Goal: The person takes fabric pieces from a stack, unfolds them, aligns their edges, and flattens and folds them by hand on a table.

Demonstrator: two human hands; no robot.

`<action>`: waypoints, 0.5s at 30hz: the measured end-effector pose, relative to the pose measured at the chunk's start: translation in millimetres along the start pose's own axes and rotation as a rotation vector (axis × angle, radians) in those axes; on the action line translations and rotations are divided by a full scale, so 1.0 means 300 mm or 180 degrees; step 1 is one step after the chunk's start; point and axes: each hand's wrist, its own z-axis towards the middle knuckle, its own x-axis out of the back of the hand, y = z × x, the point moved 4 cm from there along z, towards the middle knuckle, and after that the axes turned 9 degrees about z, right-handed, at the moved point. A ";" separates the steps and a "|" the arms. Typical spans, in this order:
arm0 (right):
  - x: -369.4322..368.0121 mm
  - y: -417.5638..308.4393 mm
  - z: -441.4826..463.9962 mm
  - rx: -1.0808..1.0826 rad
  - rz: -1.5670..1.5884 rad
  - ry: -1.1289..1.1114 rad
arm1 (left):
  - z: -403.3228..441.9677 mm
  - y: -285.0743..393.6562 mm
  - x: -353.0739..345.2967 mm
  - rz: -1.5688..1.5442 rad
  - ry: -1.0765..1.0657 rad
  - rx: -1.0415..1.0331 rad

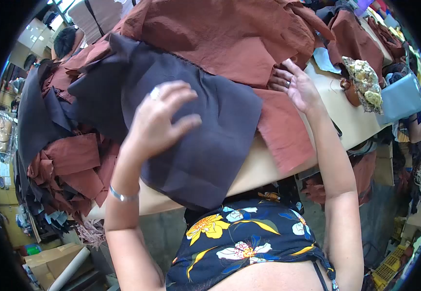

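Observation:
Dark grey-brown fabric (196,140) lies across the table and hangs over its near edge. Above it my left hand (159,116) hovers, fingers spread and slightly blurred, holding nothing. Rust-red fabric (210,39) is heaped at the back of the table, and a rust-red strip (285,128) lies to the right of the dark cloth. My right hand (298,87) is palm up at the edge of the rust-red fabric, fingers apart, with the fingertips beside or just over the cloth.
The pale table (346,106) shows at right, bearing a patterned bundle (363,82) and a light blue box (402,99). Rust-red scraps (72,165) pile up at left. Another person's head (65,42) is at the upper left. A yellow crate (390,269) stands at lower right.

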 end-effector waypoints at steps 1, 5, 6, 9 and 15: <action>-0.022 0.006 -0.028 0.0188 -0.0274 0.0046 | -0.037 0.047 -0.024 0.0145 -0.0094 -0.0161; -0.075 0.022 -0.076 0.0737 -0.1741 0.0058 | -0.122 0.210 -0.109 0.0237 -0.0486 -0.0268; -0.073 0.031 -0.067 0.0965 -0.2306 -0.0022 | -0.137 0.242 -0.145 0.0144 -0.0651 -0.0181; -0.122 0.034 -0.084 0.1268 -0.3620 -0.0099 | -0.149 0.268 -0.214 0.0248 -0.0387 -0.0223; -0.128 0.032 -0.074 0.0813 -0.3722 0.0085 | -0.168 0.122 -0.200 0.0020 -0.0493 -0.0061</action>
